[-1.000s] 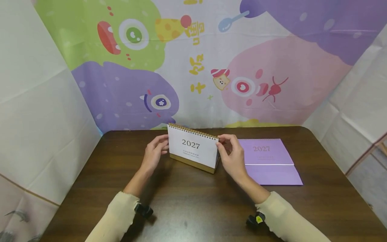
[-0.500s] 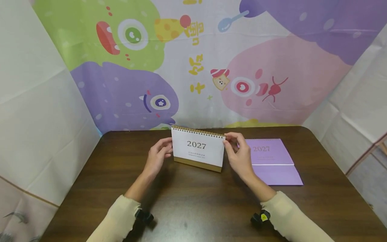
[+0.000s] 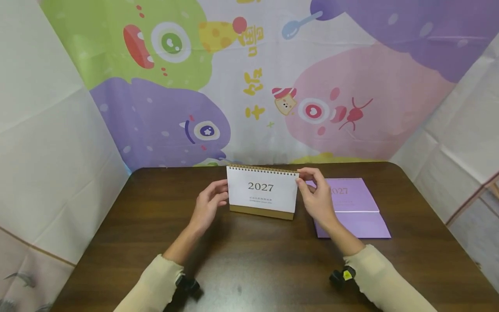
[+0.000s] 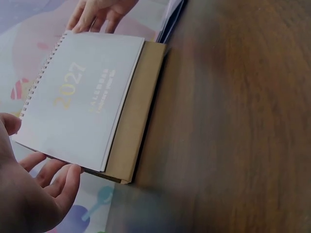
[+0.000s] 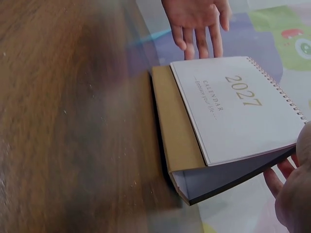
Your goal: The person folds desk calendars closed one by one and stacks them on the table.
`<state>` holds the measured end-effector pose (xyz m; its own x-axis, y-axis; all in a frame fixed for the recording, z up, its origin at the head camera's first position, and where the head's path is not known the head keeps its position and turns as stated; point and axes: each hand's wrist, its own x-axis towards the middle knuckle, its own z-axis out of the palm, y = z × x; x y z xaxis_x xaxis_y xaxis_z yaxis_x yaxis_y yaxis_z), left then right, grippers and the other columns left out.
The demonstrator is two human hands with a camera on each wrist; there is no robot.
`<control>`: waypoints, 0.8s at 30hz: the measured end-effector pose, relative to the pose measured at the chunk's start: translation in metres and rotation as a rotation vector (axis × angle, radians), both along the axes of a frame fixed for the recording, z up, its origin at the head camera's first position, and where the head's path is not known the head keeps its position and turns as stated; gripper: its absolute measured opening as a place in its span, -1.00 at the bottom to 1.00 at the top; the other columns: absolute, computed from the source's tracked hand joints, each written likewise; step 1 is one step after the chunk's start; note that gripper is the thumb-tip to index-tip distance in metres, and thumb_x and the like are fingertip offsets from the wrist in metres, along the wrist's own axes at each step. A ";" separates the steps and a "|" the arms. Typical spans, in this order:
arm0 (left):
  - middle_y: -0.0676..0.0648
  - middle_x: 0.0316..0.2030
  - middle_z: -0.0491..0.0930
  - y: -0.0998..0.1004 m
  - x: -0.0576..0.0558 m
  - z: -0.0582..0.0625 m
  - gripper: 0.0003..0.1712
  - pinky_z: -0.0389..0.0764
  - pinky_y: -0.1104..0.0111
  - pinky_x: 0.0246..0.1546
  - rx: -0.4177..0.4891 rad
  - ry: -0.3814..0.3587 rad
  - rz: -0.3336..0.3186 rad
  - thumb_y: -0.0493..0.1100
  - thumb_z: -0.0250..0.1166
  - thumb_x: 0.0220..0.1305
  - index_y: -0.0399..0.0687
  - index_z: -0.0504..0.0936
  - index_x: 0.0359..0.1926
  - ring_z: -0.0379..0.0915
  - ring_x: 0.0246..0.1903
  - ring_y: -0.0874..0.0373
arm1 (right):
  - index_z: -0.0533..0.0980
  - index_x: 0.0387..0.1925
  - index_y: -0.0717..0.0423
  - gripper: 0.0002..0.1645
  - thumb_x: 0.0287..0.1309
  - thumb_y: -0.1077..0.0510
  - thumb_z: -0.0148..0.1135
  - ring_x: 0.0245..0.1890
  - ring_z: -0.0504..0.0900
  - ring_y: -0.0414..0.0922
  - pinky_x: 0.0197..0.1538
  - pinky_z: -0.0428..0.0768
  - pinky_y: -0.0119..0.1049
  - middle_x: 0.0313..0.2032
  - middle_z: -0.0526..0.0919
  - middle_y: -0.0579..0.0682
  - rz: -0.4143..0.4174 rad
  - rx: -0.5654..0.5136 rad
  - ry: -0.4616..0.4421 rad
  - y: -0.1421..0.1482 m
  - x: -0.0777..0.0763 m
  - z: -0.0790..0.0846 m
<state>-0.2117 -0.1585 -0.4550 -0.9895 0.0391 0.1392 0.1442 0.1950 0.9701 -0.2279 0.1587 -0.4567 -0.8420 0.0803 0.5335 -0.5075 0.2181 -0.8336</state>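
Observation:
A white desk calendar (image 3: 262, 188) marked 2027 stands as a tent near the back of the table, with a spiral binding along its top and a tan base strip (image 5: 179, 116). My right hand (image 3: 317, 195) pinches its upper right corner, thumb at the front and fingers behind. At the opposite side, my left hand (image 3: 210, 206) touches the left edge with nearly straight fingers (image 5: 201, 42); its thumb stays off the cover. The right wrist view looks into the hollow between the calendar's front and its dark-edged back panel.
A purple 2027 calendar (image 3: 352, 223) lies to the right, partly behind my right hand and forearm. Behind the brown wooden table (image 3: 241, 264) hangs a cloth printed with cartoon monsters (image 3: 171, 43). Pale cloth panels (image 3: 50, 108) flank both sides.
Both hands have moved the white calendar to the right and turned it, so its front faces me more squarely. The purple calendar has stayed in place.

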 end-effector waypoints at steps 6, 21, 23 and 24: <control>-0.47 0.30 0.71 0.004 0.005 0.001 -0.52 0.76 0.39 0.12 -0.006 0.010 -0.025 -0.33 0.21 0.63 -0.34 0.60 0.47 0.72 0.27 -0.31 | 0.59 0.24 0.40 -0.68 0.55 0.42 0.28 0.01 0.66 -0.41 -0.16 0.71 -0.62 -0.05 0.68 -0.03 0.003 -0.012 -0.026 0.007 -0.004 0.000; -0.47 0.34 0.69 0.014 0.011 -0.002 -0.47 0.83 0.18 0.19 -0.032 0.020 -0.089 -0.30 0.21 0.62 -0.35 0.56 0.51 0.71 0.30 -0.37 | 0.59 0.26 0.43 -0.66 0.55 0.44 0.25 -0.02 0.67 -0.37 -0.12 0.72 -0.60 -0.07 0.65 -0.27 -0.003 -0.064 -0.036 0.020 -0.011 -0.002; -0.47 0.35 0.69 0.012 0.010 -0.003 -0.48 0.83 0.18 0.18 -0.033 0.015 -0.093 -0.29 0.20 0.64 -0.35 0.56 0.51 0.72 0.30 -0.38 | 0.58 0.26 0.43 -0.66 0.55 0.44 0.24 -0.03 0.67 -0.35 -0.11 0.73 -0.59 -0.08 0.65 -0.27 0.005 -0.070 -0.033 0.021 -0.012 -0.003; -0.47 0.36 0.69 0.012 0.010 -0.004 -0.49 0.83 0.19 0.17 -0.032 0.012 -0.095 -0.29 0.19 0.65 -0.34 0.56 0.51 0.73 0.30 -0.39 | 0.58 0.27 0.43 -0.65 0.55 0.44 0.24 -0.02 0.67 -0.35 -0.11 0.73 -0.58 -0.08 0.65 -0.28 0.011 -0.071 -0.033 0.021 -0.013 -0.003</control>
